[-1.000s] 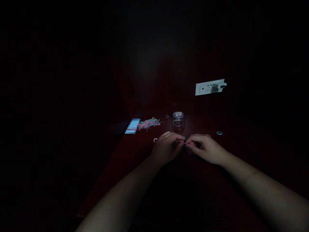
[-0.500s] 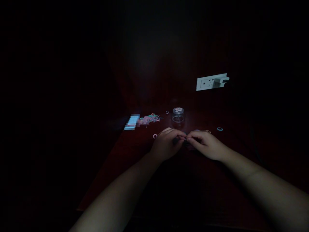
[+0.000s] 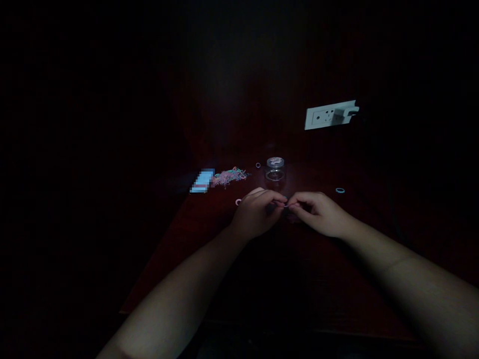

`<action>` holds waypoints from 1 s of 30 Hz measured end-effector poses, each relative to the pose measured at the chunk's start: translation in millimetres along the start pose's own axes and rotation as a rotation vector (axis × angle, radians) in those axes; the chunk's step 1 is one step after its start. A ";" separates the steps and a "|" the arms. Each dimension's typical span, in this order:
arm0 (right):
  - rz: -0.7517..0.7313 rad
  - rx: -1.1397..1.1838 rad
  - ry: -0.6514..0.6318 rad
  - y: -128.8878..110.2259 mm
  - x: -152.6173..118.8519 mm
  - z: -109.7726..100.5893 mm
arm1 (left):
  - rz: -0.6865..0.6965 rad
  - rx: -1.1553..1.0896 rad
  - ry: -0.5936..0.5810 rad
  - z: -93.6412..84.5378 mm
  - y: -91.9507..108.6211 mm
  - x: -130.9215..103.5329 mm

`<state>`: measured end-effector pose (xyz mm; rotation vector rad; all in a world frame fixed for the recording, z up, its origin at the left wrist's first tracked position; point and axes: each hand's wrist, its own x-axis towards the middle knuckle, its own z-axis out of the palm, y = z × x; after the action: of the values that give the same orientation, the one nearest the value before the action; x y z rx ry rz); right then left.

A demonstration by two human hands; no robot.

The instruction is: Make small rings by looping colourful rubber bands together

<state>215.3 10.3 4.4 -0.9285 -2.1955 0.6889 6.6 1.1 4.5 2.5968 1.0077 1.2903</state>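
Observation:
My left hand (image 3: pixel 257 213) and my right hand (image 3: pixel 316 213) meet at their fingertips above the dark red table. Both are closed in a pinch on a thin, pale purple hair tie (image 3: pixel 286 205) stretched between them; most of it is hidden by the fingers. Just below the fingertips lie dim pinkish bands (image 3: pixel 295 218), too dark to make out well. A pink hair tie (image 3: pixel 238 202) rests beside my left hand, partly covered by it. Behind the hands stands a clear lidded jar (image 3: pixel 275 172).
A tangled heap of colourful hair ties (image 3: pixel 230 177) lies at the back left, against a lit phone-like screen (image 3: pixel 202 181). Single ties, one small and pale (image 3: pixel 258 165), one blue (image 3: pixel 340 190), lie apart. A wall socket (image 3: pixel 330 115) holds a white plug.
The view has tilted slightly, so the jar, heap and hands sit higher. The pale purple tie shows more between my fingertips. A yellowish tie behind my right hand is now hidden.

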 end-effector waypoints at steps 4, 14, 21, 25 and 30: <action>-0.009 -0.008 0.000 0.0 -0.4 -0.6 | -0.013 -0.012 -0.026 0.4 0.4 -0.4; -0.005 -0.002 -0.001 4.2 0.0 0.8 | -0.084 -0.028 -0.087 1.5 -2.7 -2.6; -0.020 -0.041 0.002 2.4 -0.1 -1.1 | -0.107 -0.033 -0.116 3.1 -4.6 -3.6; -0.023 -0.042 0.003 2.3 0.1 -1.0 | -0.088 -0.029 -0.112 1.3 -2.5 -2.9; 0.003 -0.024 0.012 3.3 -0.4 -1.0 | -0.076 -0.021 -0.104 1.4 -3.1 -2.8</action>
<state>217.5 12.2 2.7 -0.9459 -2.1969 0.6580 4.8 2.2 0.7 2.5538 1.0573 1.1297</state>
